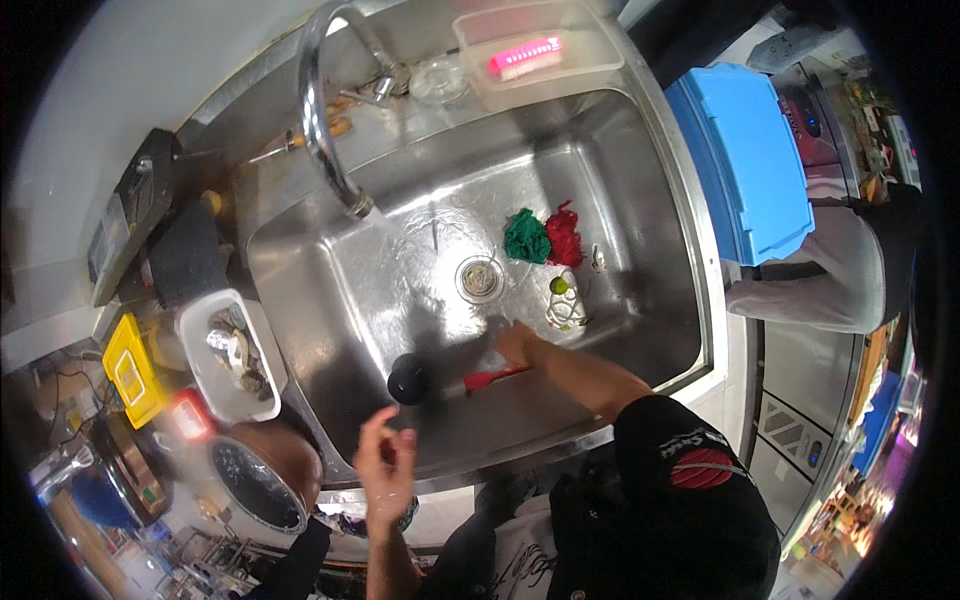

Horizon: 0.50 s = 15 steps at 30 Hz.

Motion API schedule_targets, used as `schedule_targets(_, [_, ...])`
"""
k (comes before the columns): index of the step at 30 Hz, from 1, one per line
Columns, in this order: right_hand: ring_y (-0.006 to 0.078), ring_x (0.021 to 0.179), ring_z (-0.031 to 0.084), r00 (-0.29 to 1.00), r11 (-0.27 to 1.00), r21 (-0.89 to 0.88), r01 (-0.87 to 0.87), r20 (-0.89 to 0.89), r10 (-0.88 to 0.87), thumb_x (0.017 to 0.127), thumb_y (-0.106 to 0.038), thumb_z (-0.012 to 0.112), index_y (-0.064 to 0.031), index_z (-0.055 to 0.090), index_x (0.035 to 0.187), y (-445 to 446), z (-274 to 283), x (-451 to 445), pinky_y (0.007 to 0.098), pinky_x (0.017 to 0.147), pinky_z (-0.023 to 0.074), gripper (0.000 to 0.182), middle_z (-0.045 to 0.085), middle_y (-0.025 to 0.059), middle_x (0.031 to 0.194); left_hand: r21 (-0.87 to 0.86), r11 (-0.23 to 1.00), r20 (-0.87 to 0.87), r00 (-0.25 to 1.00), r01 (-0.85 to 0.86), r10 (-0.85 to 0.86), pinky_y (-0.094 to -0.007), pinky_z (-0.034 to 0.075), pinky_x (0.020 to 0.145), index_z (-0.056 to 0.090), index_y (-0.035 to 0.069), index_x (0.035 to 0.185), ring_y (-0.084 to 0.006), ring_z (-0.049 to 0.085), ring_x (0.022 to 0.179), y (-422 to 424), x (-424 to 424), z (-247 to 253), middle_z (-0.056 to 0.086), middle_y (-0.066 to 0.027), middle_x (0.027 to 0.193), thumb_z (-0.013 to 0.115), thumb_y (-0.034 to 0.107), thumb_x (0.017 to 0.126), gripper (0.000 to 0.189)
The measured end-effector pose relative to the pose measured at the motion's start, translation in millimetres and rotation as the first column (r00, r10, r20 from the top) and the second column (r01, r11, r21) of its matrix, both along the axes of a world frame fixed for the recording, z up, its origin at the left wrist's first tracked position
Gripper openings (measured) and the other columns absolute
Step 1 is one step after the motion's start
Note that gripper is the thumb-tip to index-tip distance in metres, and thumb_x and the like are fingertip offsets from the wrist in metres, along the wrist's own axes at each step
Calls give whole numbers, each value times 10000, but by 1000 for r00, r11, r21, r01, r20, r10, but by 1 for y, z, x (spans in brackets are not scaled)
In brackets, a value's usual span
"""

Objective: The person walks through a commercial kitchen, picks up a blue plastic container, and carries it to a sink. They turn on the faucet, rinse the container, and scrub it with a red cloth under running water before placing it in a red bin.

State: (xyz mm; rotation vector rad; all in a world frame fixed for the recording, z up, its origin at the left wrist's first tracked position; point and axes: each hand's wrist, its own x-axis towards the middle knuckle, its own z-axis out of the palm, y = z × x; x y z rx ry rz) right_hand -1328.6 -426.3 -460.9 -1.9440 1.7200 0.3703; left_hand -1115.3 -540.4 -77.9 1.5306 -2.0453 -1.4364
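Note:
In a stainless steel sink (pixel 360 315), water runs from the curved chrome faucet (pixel 319 127). My left hand (pixel 386 457) is raised over the near rim, fingers curled and apart, with nothing seen in it, close to a round black object (pixel 409 379). My right hand (pixel 516 345) reaches down into the sink near the drain (pixel 480 279); its fingers are partly hidden, so its grip is unclear. A red utensil (pixel 491 377) lies just beside it. Green (pixel 527 236) and red (pixel 564 236) mesh scrubbers touch each other beyond, near a small green lime-like thing (pixel 559 285).
A clear plastic tub (pixel 472 82) with a pink brush (pixel 525 58) stands behind the sink. On the left are a white container (pixel 196 375) and a brown pot (pixel 311 457). A blue lidded bin (pixel 750 165) and a person's grey-clad leg (pixel 825 277) are at the right.

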Motion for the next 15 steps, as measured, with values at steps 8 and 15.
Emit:
schedule_targets(8, [444,1181,387,191,192,-6,981,92,-977,833,-362,684,-112,450,1318,-89,94,-142,538,933,457,594,394,204,1267,-81,996,322,947,29,-1,-386,444,675,558,24,1207,-227,538,659,87,18,-110,546,-66,729,673,155,864,385])
schedule_targets(15, [469,1034,580,238,224,-81,971,311,-920,809,-153,673,-104,400,1285,-39,116,-194,499,896,489,551,567,259,1142,-262,925,503,857,275,-112,-447,446,774,577,32,1196,-304,588,837,100,19,-123,616,-110,856,650,191,854,384])
